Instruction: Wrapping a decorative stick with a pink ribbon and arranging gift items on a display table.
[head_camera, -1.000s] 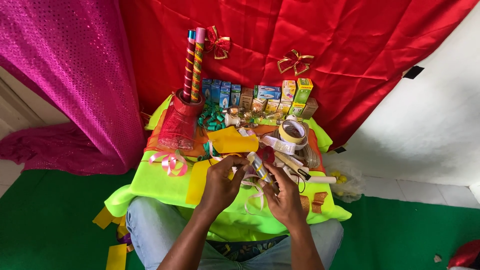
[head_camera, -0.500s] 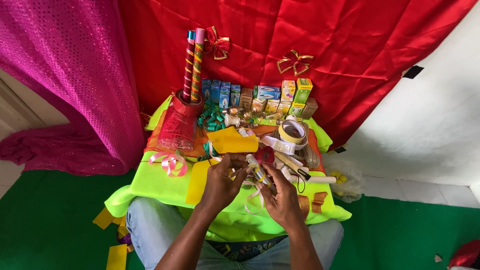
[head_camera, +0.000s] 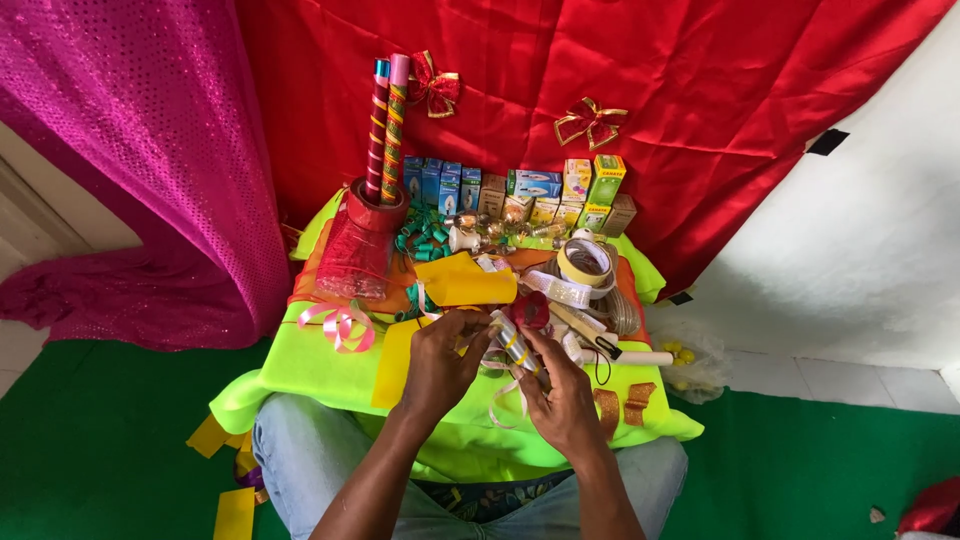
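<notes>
Head view, looking down: a seated person winds yellow curling ribbon (head_camera: 512, 385) around a small clear tube (head_camera: 514, 340) above a lime-green cloth (head_camera: 320, 365); several turns are on and a loose tail hangs below. Left hand (head_camera: 440, 362) pinches 1 end, right hand (head_camera: 560, 395) pinches the other.

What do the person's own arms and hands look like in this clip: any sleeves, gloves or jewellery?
Both forearms are bare, with no sleeves in view. The left hand and right hand wear no gloves; no rings, watch or bracelets can be made out. Light blue denim trousers cover the knees.
</notes>
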